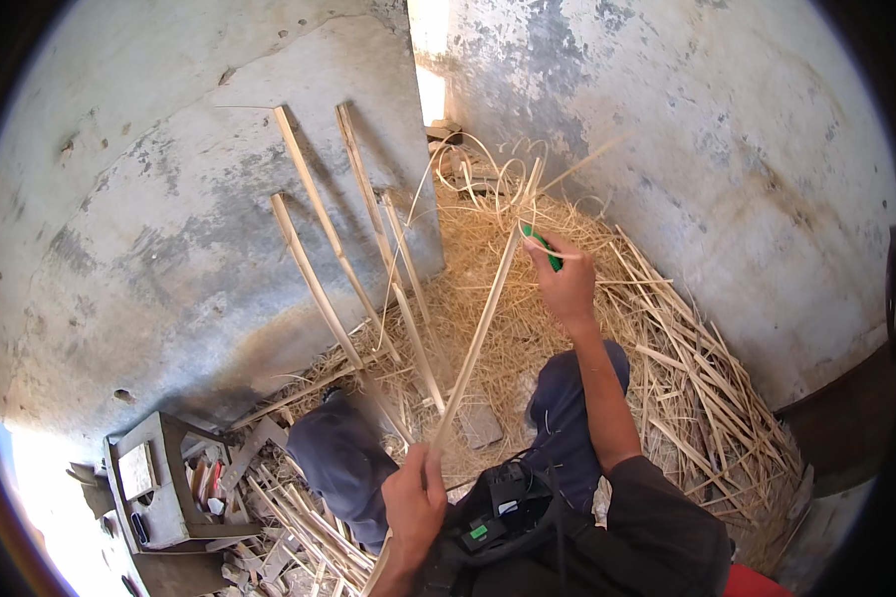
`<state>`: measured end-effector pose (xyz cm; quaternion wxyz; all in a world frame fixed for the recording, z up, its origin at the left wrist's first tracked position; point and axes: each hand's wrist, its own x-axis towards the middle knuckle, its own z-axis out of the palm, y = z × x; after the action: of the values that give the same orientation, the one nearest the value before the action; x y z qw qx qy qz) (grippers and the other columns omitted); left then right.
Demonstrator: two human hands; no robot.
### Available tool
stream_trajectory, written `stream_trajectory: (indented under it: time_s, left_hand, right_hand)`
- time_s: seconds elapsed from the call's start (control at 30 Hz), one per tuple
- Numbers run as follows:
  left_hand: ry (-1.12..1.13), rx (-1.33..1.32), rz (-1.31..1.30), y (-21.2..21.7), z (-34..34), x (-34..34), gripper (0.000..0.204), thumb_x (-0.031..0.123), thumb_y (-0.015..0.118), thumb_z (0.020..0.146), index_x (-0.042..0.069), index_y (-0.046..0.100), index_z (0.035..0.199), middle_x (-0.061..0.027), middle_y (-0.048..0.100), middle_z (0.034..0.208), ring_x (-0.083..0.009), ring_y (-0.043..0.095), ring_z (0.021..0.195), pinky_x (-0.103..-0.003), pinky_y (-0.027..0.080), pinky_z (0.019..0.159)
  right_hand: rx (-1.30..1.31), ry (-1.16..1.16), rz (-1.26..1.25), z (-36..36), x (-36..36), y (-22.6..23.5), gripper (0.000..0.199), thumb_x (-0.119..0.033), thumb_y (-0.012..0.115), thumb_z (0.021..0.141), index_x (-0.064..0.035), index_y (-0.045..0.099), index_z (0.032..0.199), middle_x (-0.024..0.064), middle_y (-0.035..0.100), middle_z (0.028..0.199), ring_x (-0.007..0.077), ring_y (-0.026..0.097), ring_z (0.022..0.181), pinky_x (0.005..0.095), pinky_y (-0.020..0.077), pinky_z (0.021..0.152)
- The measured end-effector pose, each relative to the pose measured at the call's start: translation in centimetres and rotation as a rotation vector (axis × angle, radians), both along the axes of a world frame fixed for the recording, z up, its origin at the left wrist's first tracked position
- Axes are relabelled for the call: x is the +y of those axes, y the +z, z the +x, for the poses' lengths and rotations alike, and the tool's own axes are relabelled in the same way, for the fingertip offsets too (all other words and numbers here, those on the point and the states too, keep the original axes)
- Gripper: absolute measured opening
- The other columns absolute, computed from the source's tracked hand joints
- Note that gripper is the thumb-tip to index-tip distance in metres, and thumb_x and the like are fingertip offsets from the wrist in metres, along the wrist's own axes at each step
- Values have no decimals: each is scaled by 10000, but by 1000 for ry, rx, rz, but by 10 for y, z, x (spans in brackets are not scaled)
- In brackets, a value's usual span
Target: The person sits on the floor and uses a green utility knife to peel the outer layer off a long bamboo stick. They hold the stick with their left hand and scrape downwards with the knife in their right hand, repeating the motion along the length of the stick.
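Observation:
A long pale strip of split bamboo or wood [486, 306] slants away from my lap toward the corner. My left hand [415, 499] is closed round its near end. Farther up, my right hand [568, 285] grips a small green-handled tool [547, 249] against the strip near its far end. Whatever blade the tool has is too small to make out. Thin curled shavings [498, 177] loop off around that far end. To the left, several similar strips [314, 277] lean against the wall, their lower ends near my left knee.
Loose shavings [577, 224] cover the floor ahead. A heap of thin strips [712, 398] lies along the right wall [757, 199]. At lower left, a battered grey box-like stand [159, 488] holds odds and ends, with more strips [309, 532] beside it. My knees flank the work.

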<state>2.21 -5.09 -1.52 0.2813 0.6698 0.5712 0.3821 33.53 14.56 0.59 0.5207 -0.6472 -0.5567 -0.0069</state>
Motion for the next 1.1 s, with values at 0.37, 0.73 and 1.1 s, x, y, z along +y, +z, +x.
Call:
stream_trajectory:
  time_s: [0.37, 0.73, 1.1]
  left_hand:
    - [30, -40, -24, 2, 3, 24, 173, 134, 618, 1118, -2, 720, 1147, -98, 629, 713, -166, 562, 601, -340, 455, 587]
    - [-143, -120, -102, 22, 3, 36, 280, 184, 673, 1093, -8, 704, 1295, -169, 680, 831, -248, 620, 680, -386, 502, 663]
    - [-213, -384, -267, 10, 1, 44, 227, 183, 620, 1144, 16, 730, 1250, 74, 549, 813, -15, 443, 687, -236, 357, 606]
  right_hand:
    - [448, 341, -199, -38, -49, -12, 350, -356, 697, 1096, -27, 789, 1168, 18, 662, 724, 109, 597, 700, 311, 450, 663]
    - [853, 710, -190, -74, -64, 5, 345, -189, 698, 1086, 17, 694, 1362, 85, 798, 1012, 69, 631, 729, 243, 404, 653]
    - [730, 758, -174, -73, -70, 14, 367, -245, 679, 1105, 48, 680, 1327, 125, 787, 1131, 221, 797, 958, 339, 594, 903]
